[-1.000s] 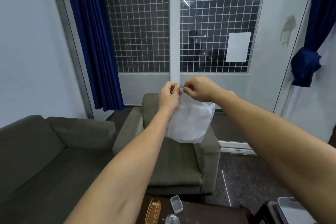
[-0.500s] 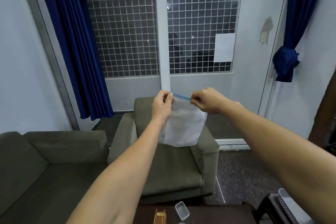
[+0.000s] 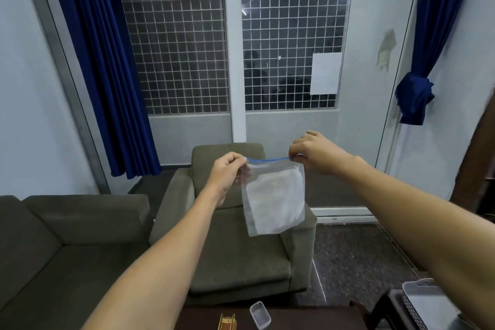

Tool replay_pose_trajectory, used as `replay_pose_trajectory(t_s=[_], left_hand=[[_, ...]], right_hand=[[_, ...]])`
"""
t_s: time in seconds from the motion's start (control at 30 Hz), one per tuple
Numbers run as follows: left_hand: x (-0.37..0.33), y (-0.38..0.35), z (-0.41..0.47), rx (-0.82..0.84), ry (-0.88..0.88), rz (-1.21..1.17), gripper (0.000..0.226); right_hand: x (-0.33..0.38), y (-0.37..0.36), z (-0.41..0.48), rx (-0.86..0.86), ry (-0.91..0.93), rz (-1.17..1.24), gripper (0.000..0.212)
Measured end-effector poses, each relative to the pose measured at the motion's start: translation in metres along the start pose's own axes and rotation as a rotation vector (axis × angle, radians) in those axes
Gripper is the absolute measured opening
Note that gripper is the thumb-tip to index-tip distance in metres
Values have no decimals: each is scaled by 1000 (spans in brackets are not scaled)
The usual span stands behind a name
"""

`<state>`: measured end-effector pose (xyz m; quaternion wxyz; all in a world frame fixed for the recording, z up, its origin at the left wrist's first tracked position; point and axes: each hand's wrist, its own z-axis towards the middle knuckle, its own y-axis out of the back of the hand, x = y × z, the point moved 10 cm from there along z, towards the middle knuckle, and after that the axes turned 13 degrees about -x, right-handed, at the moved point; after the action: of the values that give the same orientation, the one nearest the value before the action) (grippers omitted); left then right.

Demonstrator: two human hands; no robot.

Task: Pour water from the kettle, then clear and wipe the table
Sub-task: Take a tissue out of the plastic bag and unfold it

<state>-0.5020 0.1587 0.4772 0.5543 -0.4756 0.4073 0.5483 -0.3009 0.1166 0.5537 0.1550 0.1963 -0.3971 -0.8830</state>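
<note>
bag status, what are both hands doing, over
Both pinch: left hand at the bag top left corner, right hand top right. Bag hangs in the air, blue strip stretched between them. Nothing blocks it.

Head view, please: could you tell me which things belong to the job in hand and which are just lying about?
Job: zip bag, pinched by left hand and right hand; table; clear container.
Lying about: armchair; sofa; grey basket; blue curtains.

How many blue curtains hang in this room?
2. The left curtain hangs loose beside the window grille. The right curtain is tied in a knot near the right wall. Others may lie outside the view.
</note>
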Motion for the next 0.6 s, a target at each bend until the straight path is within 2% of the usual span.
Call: replay_pose_trajectory(t_s=[0.1,0.17,0.3,0.37,0.47,0.6], left_hand=[[11,-11,-10,150,179,8,19],[18,-19,-20,214,240,96,27],[31,-34,-30,243,214,356,54],[39,-45,-37,282,215,397,57],[50,-53,-45,301,225,384,55],[52,-49,-49,303,191,289,27]], right_hand=[[9,7,2,-43,58,29,11],[19,8,2,-61,103,74,10],[46,0,0,-39,189,125,8],[57,-3,-1,-51,215,165,7],[66,-10,-3,-62,198,235,10],[66,-17,-9,-73,149,317,11]])
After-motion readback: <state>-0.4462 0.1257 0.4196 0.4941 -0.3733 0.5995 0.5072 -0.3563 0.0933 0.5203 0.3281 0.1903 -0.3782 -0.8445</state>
